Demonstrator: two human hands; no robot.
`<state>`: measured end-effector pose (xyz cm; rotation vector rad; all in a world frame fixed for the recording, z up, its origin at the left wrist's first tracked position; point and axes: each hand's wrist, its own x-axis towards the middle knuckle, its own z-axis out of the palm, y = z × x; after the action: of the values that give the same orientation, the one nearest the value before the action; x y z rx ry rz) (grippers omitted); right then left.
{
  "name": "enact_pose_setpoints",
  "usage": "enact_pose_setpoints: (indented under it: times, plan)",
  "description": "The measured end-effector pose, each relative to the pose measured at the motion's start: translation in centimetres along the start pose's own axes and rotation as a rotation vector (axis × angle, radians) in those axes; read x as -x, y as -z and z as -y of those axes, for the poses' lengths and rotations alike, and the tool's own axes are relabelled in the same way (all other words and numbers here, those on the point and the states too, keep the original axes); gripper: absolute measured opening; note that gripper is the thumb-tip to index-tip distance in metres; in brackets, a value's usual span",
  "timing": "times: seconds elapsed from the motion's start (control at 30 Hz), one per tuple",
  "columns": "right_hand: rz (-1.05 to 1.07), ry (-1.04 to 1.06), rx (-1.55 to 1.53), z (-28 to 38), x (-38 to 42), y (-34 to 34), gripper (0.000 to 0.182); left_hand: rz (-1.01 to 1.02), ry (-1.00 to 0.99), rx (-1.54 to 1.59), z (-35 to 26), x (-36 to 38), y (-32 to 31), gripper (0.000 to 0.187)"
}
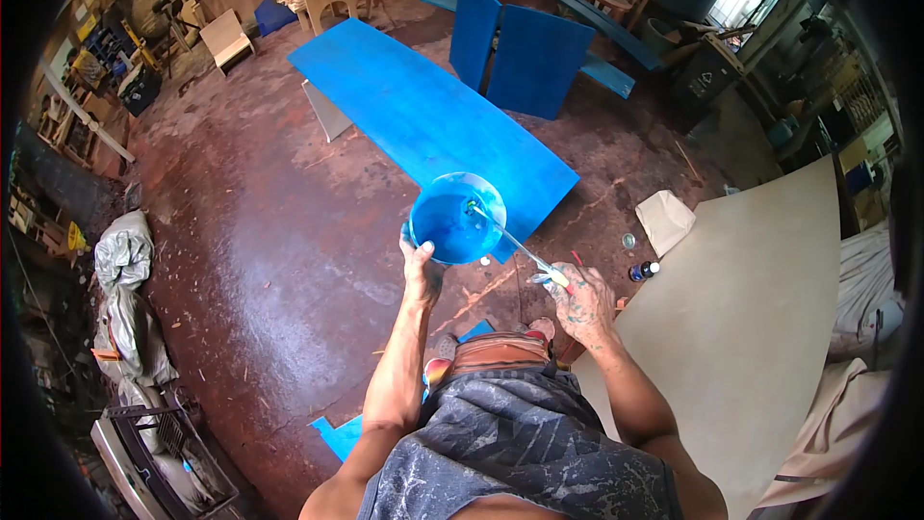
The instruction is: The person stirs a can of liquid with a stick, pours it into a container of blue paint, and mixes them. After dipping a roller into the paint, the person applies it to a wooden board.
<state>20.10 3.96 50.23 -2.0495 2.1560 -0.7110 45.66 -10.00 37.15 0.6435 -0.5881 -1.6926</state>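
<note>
- Above the floor (260, 221), in front of the person's waist, the blue bucket (487, 195) is held up with its mouth toward the camera. It shows against the near part of the long blue board (414, 101); whether it hangs over the board or just short of it, I cannot tell.
- A spill seems the main risk: only 1 hand carries the bucket, so a wrist turn could send the blue liquid, probably paint, over the rim.
- Pressing hard with the long-handled tool (517, 244), whose far end sits inside the bucket, might tip it or flick drops outward.
- Lifting that wet end without letting it drain could leave spots on the board, or on the pale sheet (741, 318) to the right.
- A careless step rightward could knock the dark bottle (644, 272) or the small jar (628, 241) on the floor.
- Left grip (420, 265): parted only about as far as the bucket's wall, thumb at the rim, fingers along the outside; how far they reach underneath is hidden.
- Right grip (582, 304): narrow, curled round the tool's near end, with paint smeared over the skin; a slick handle could slide or twist there.
</note>
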Motion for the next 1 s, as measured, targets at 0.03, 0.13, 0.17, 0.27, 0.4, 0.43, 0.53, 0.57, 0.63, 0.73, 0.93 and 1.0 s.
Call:
enact_pose_setpoints:
  times: [0.03,0.13,0.17,0.27,0.4,0.43,0.53,0.57,0.63,0.73,0.93,1.0]
  plan:
    - [0.064,-0.001,0.061,0.4,-0.4,1.0,0.032,0.002,0.011,0.0,-0.1,0.0,0.0,0.123]
    - [0.232,0.012,0.182,1.0,-1.3,2.6,0.035,0.019,0.033,0.0,0.2,-0.2,0.0,0.123]
    - [0.273,0.026,0.182,1.1,-1.5,2.6,0.035,0.026,0.039,0.0,0.4,-0.2,-0.1,0.123]
    - [0.345,0.06,0.19,1.3,-2.1,1.8,0.035,0.041,0.064,-0.009,1.2,0.7,-0.8,0.123]
    - [0.223,0.045,0.165,1.8,-3.8,0.4,0.033,0.065,0.082,0.035,1.8,1.3,-1.1,0.126]
    - [0.213,0.042,0.188,1.7,-4.0,0.5,0.032,0.064,0.071,0.038,2.1,1.2,-1.0,0.125]
    - [0.229,0.0,0.264,1.8,-4.3,1.8,0.029,0.041,0.049,0.045,2.5,1.0,-0.4,0.124]
    - [0.255,-0.003,0.284,1.5,-3.9,2.1,0.029,0.026,0.055,0.048,2.2,1.0,-0.5,0.123]
    - [0.304,-0.009,0.324,0.9,-2.9,2.8,0.029,0.019,0.061,0.06,2.0,0.8,-0.8,0.12]
    - [0.338,0.023,0.228,1.5,-2.0,3.1,0.031,0.025,0.062,0.076,2.0,0.6,-1.0,0.118]
    - [0.302,-0.044,0.126,2.1,-3.5,0.0,0.031,0.021,0.07,0.103,3.1,1.1,-0.5,0.114]
    - [0.273,-0.014,0.2,1.9,-4.2,0.7,0.03,0.02,0.065,0.078,2.9,1.2,-0.4,0.113]
